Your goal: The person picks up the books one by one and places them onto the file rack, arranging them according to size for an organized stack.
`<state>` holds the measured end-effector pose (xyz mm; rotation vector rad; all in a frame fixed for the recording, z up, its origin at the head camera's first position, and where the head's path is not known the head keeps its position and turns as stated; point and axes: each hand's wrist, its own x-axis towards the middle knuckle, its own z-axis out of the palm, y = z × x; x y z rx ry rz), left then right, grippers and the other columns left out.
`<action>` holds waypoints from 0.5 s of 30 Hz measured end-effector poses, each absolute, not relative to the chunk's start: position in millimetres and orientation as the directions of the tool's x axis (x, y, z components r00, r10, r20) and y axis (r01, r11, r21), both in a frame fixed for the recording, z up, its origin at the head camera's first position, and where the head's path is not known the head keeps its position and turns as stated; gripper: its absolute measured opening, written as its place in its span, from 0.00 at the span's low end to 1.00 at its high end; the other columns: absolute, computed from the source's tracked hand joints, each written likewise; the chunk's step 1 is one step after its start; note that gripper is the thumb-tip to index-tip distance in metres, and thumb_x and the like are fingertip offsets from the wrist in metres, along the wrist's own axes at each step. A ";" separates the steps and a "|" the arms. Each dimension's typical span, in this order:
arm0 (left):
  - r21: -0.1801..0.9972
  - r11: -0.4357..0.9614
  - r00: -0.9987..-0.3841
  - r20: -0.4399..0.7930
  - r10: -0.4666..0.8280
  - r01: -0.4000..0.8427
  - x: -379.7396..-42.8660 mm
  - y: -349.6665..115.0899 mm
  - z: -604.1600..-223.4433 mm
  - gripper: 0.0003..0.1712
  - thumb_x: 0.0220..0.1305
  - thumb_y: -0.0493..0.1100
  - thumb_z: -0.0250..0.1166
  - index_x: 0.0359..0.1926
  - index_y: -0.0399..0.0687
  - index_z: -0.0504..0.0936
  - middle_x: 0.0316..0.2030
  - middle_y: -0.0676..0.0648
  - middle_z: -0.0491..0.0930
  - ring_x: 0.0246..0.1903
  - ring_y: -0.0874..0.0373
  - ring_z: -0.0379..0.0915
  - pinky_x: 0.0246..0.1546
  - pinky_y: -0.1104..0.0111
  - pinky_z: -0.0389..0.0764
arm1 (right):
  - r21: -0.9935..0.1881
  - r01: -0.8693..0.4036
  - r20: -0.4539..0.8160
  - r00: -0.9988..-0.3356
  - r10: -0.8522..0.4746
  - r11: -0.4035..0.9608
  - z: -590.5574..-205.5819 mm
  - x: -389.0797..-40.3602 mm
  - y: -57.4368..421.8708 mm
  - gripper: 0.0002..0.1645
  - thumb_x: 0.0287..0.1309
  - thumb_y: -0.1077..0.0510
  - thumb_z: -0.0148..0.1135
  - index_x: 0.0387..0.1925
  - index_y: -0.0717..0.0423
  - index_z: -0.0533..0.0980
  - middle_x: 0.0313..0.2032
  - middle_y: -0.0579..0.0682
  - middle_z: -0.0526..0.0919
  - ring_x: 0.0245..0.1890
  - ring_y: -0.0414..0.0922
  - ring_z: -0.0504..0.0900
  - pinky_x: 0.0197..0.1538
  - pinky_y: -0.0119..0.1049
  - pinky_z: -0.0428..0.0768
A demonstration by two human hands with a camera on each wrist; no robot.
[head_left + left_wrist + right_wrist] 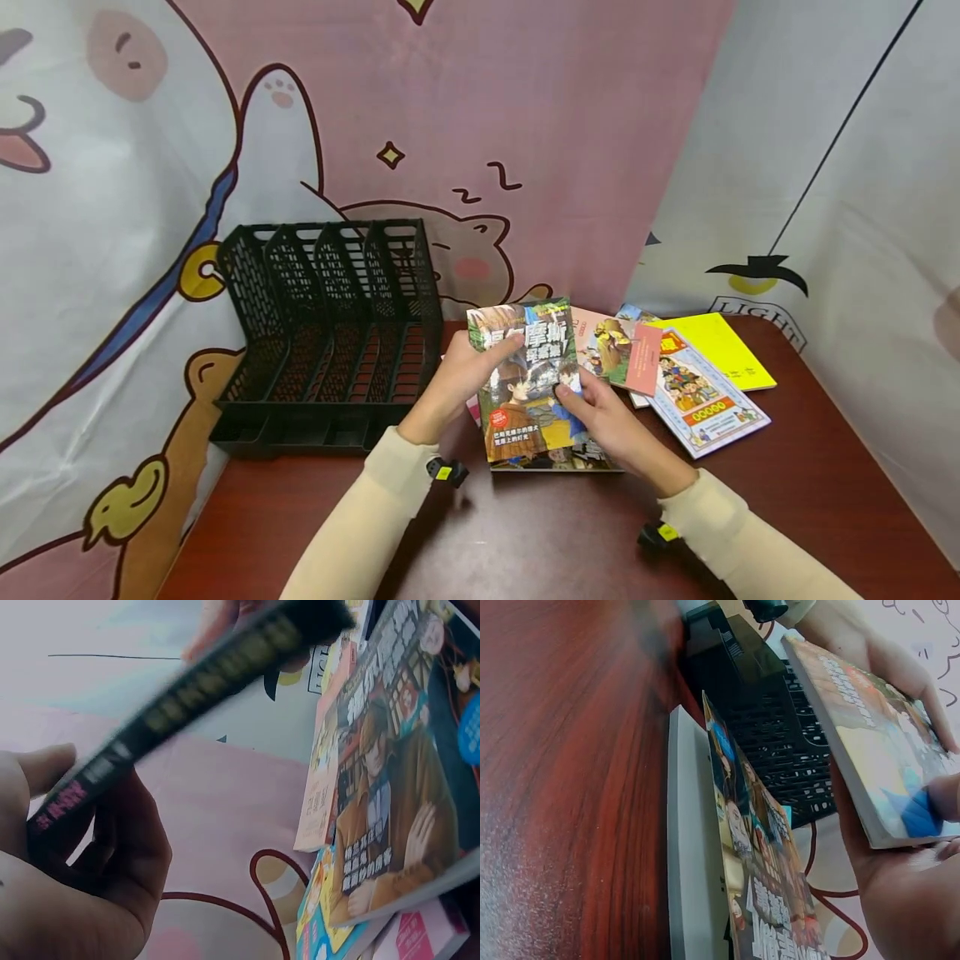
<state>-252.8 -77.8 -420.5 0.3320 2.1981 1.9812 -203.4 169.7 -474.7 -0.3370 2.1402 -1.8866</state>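
Both hands hold a paperback book [536,392] with an illustrated cover and white Chinese title, raised over the table. My left hand [467,375] grips its left edge, thumb across the front cover. On the opposite side, my right hand [603,412] pinches the lower right edge, thumb on the cover. The left wrist view shows the dark spine [187,712] with the left fingers curled behind it. Below lies another illustrated book [390,795], a figure in a brown coat on its cover; in the head view the held book mostly hides it.
A black mesh desk organizer [330,408] with several upright dividers stands at the left. Right of the hands lie a pink book [641,358], a blue-bordered comic book [705,396] and a yellow book [727,350], overlapping. The wooden table [517,542] meets a cartoon-printed backdrop [570,150] behind.
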 end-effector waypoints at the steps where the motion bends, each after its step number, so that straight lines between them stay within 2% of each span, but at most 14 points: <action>1: 0.993 0.098 -0.960 0.039 0.276 0.068 -252.3 -78.1 -419.8 0.23 0.74 0.62 0.72 0.60 0.56 0.90 0.51 0.53 0.93 0.48 0.58 0.92 0.54 0.57 0.91 | -0.992 0.008 -0.054 -0.934 -0.353 0.129 -474.0 -203.3 169.5 0.32 0.88 0.49 0.53 0.78 0.65 0.62 0.27 0.42 0.83 0.24 0.38 0.80 0.31 0.34 0.82; 2: 0.990 0.114 -0.961 0.050 0.271 0.084 -251.5 -78.7 -419.1 0.22 0.74 0.61 0.73 0.59 0.55 0.90 0.47 0.53 0.93 0.44 0.58 0.91 0.51 0.58 0.91 | -0.989 0.018 -0.069 -0.933 -0.352 0.145 -473.3 -203.4 169.2 0.34 0.88 0.47 0.54 0.80 0.63 0.62 0.26 0.44 0.82 0.24 0.38 0.79 0.32 0.35 0.81; 5: 0.975 0.176 -0.963 0.088 0.253 0.135 -248.2 -82.0 -417.7 0.18 0.75 0.60 0.72 0.54 0.56 0.91 0.28 0.55 0.85 0.25 0.60 0.82 0.34 0.64 0.86 | -0.978 0.076 -0.139 -0.930 -0.340 0.193 -472.9 -203.7 167.7 0.44 0.86 0.41 0.56 0.86 0.59 0.55 0.37 0.52 0.89 0.33 0.42 0.86 0.44 0.37 0.86; 7: 0.964 0.211 -0.966 0.111 0.232 0.162 -245.7 -84.8 -416.9 0.16 0.75 0.59 0.72 0.51 0.55 0.91 0.25 0.57 0.82 0.23 0.59 0.77 0.30 0.65 0.81 | -0.966 0.111 -0.186 -0.925 -0.331 0.234 -473.6 -204.5 165.6 0.50 0.84 0.36 0.56 0.88 0.59 0.51 0.50 0.57 0.89 0.44 0.43 0.88 0.54 0.40 0.86; 9: 0.953 0.241 -0.968 0.135 0.214 0.186 -243.6 -87.8 -416.7 0.15 0.76 0.58 0.71 0.48 0.55 0.92 0.25 0.56 0.83 0.24 0.59 0.77 0.30 0.64 0.81 | -0.959 0.132 -0.213 -0.920 -0.330 0.249 -475.2 -205.2 162.8 0.49 0.83 0.34 0.56 0.86 0.61 0.57 0.60 0.60 0.86 0.54 0.45 0.86 0.60 0.42 0.84; 10: 0.950 0.245 -0.968 0.144 0.205 0.193 -242.7 -90.5 -416.7 0.14 0.76 0.57 0.71 0.48 0.54 0.92 0.29 0.56 0.87 0.27 0.59 0.82 0.33 0.64 0.84 | -0.958 0.139 -0.221 -0.916 -0.335 0.251 -476.3 -205.9 160.0 0.46 0.83 0.34 0.56 0.82 0.62 0.63 0.60 0.61 0.85 0.53 0.45 0.85 0.59 0.43 0.85; 12: 0.946 0.251 -0.967 0.158 0.199 0.206 -241.2 -96.0 -416.7 0.14 0.77 0.56 0.71 0.45 0.53 0.92 0.31 0.53 0.89 0.30 0.60 0.83 0.35 0.63 0.85 | -0.955 0.139 -0.227 -0.912 -0.341 0.263 -478.3 -206.9 154.9 0.38 0.83 0.34 0.56 0.71 0.61 0.73 0.57 0.57 0.83 0.52 0.44 0.83 0.57 0.42 0.84; 14: 0.940 0.258 -0.964 0.172 0.201 0.222 -240.3 -101.6 -416.4 0.16 0.77 0.57 0.70 0.39 0.51 0.90 0.26 0.50 0.85 0.26 0.60 0.80 0.33 0.63 0.83 | -0.958 0.129 -0.219 -0.907 -0.359 0.257 -479.9 -207.2 151.0 0.30 0.84 0.35 0.56 0.57 0.59 0.77 0.48 0.54 0.82 0.46 0.45 0.81 0.51 0.41 0.83; 15: 0.938 0.259 -0.963 0.181 0.201 0.231 -240.0 -104.5 -415.8 0.17 0.77 0.58 0.70 0.38 0.51 0.89 0.24 0.48 0.83 0.24 0.60 0.77 0.32 0.63 0.81 | -0.961 0.121 -0.211 -0.901 -0.378 0.247 -480.2 -207.4 149.3 0.28 0.84 0.36 0.56 0.54 0.59 0.77 0.46 0.53 0.82 0.44 0.45 0.82 0.50 0.41 0.85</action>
